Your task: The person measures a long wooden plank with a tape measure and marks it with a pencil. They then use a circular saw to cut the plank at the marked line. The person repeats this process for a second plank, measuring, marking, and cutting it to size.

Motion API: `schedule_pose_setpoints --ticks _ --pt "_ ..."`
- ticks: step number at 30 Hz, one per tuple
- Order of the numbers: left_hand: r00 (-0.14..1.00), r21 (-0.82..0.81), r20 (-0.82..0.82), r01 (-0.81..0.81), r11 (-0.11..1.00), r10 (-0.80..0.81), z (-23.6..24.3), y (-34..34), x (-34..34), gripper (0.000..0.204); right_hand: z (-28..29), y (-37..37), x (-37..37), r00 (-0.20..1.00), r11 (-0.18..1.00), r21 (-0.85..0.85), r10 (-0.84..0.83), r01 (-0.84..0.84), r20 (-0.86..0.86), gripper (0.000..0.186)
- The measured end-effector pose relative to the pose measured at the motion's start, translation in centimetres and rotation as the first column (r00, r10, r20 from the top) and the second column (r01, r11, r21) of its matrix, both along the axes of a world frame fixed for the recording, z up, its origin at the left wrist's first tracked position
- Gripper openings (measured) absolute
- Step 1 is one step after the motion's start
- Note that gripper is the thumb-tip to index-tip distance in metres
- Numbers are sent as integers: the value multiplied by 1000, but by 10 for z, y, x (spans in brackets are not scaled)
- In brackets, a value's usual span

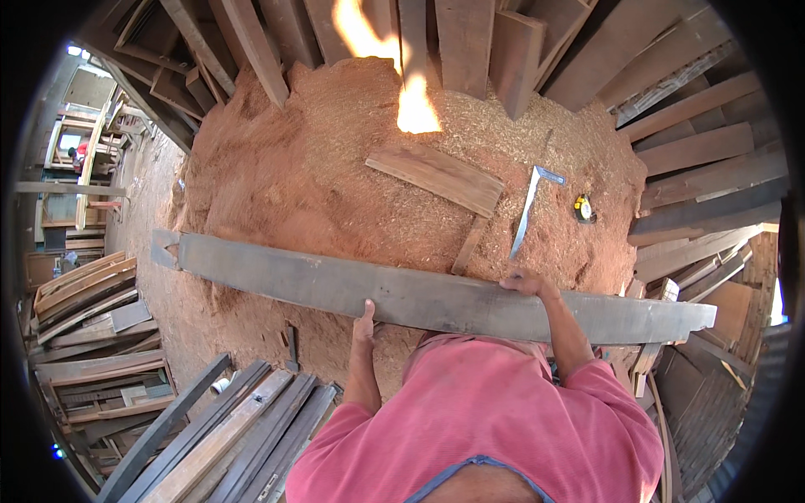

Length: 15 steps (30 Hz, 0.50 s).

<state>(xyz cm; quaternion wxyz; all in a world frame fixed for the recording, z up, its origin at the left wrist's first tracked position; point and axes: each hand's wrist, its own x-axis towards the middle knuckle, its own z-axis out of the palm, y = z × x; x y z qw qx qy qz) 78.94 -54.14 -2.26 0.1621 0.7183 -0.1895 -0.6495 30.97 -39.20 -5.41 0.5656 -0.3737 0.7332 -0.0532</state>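
Observation:
A long grey wooden plank (419, 295) lies crosswise in front of my body, running from the left over to the right. My left hand (364, 323) is closed on its near edge, thumb on the upper face and fingers hidden beneath. Farther right, my right hand (527, 282) reaches over the plank and grips its far edge with bent fingers. Beyond the plank, a brown board (436, 178) rests on the sawdust, with a short wood strip (470, 245) beside it. A metal try square (527, 210) and a yellow-and-black tape measure (584, 208) lie to the right of that board.
A sawdust heap (293, 168) spreads ahead, with a bright patch of light (417, 107) on it. Upright boards (463, 46) stand along the far side and right. Stacked planks (226, 436) lie at the near left, close to wooden frames (109, 390).

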Motion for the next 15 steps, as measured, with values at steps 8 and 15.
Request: schedule_pose_setpoints --ticks 8,15 --pt "983 -54 160 96 994 -86 -7 -2 -1 73 -55 -13 -24 935 944 -128 -321 303 -151 47" --pt "987 13 146 62 998 -63 0 2 3 63 -51 -63 -21 884 872 -268 -452 409 -118 41"
